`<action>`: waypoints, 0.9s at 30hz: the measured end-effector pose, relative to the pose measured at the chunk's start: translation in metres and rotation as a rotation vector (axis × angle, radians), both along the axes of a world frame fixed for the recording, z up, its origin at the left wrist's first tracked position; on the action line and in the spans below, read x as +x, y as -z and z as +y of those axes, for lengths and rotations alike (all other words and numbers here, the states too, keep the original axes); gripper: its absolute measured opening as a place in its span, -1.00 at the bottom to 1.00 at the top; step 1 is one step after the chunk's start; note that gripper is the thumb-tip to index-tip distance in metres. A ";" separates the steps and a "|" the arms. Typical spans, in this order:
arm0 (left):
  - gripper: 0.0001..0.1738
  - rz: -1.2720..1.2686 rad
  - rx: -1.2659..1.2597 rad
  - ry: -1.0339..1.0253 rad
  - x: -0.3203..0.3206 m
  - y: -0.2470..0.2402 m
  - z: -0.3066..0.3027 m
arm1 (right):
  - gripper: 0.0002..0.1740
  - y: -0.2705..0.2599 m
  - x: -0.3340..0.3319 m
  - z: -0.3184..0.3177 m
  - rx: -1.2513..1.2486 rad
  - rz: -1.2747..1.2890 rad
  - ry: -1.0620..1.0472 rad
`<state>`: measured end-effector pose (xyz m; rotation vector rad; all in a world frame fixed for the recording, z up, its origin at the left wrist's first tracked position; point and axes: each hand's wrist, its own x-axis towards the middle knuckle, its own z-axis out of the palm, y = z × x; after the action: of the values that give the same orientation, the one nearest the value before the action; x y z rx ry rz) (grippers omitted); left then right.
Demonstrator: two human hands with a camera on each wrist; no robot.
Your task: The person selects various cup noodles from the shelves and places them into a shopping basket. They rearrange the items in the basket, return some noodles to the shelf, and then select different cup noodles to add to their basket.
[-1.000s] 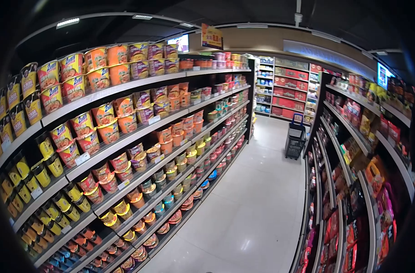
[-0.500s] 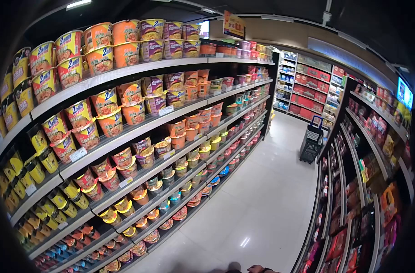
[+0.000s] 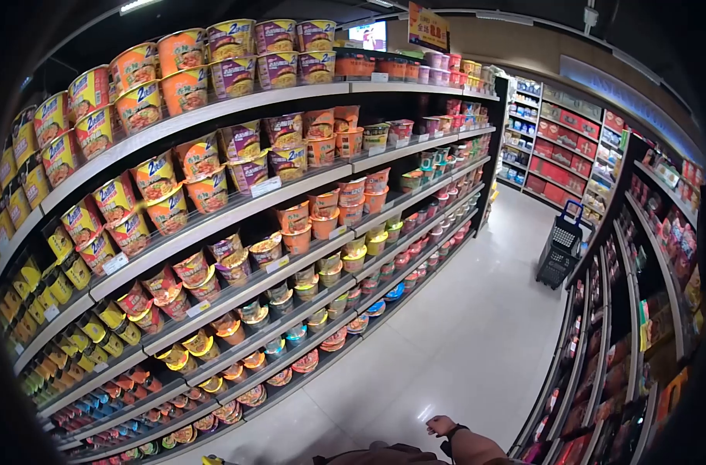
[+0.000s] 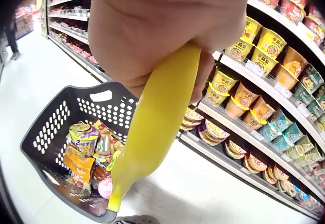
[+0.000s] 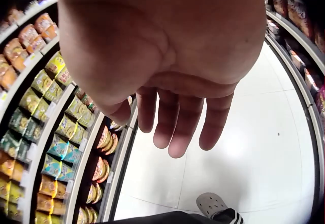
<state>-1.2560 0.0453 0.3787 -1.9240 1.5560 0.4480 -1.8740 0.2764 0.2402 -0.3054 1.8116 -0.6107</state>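
Observation:
My left hand (image 4: 167, 31) grips the yellow handle (image 4: 160, 112) of a dark shopping basket (image 4: 43, 117) in the left wrist view. Inside the basket lie a purple-and-yellow noodle cup (image 4: 83, 140), an orange packet (image 4: 77, 164) and several other packets. Fingers hanging loosely, my right hand (image 5: 172, 77) holds nothing over the pale floor. The head view has this right hand (image 3: 443, 425) low in the aisle, with a dark band at the wrist.
Shelves of stacked noodle cups (image 3: 248, 143) line the left side; shelves with packets (image 3: 670, 256) run along the right. A black wheeled basket (image 3: 560, 252) stands farther down the aisle (image 3: 446, 325). Behind, a person (image 4: 11, 36) stands far off in the left wrist view.
The head view has come nearer the left shelves and turned, so the wheeled basket sits farther right. My right forearm and hand have come into view at the bottom.

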 end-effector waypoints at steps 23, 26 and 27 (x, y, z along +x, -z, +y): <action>-0.56 0.738 -0.673 -0.784 -0.105 0.129 0.018 | -0.55 0.022 -0.071 0.018 0.193 -0.132 -0.159; -0.68 1.062 -0.583 -0.957 -0.154 0.051 0.021 | -0.55 0.007 -0.088 0.011 0.177 -0.074 -0.219; -0.67 1.023 -0.568 -0.949 -0.166 0.033 0.020 | -0.55 0.003 -0.094 0.009 0.158 -0.059 -0.212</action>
<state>-1.4218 0.0653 0.3453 -3.1140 1.1997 1.7546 -1.9679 0.2857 0.2372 -0.3622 1.7320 -0.3231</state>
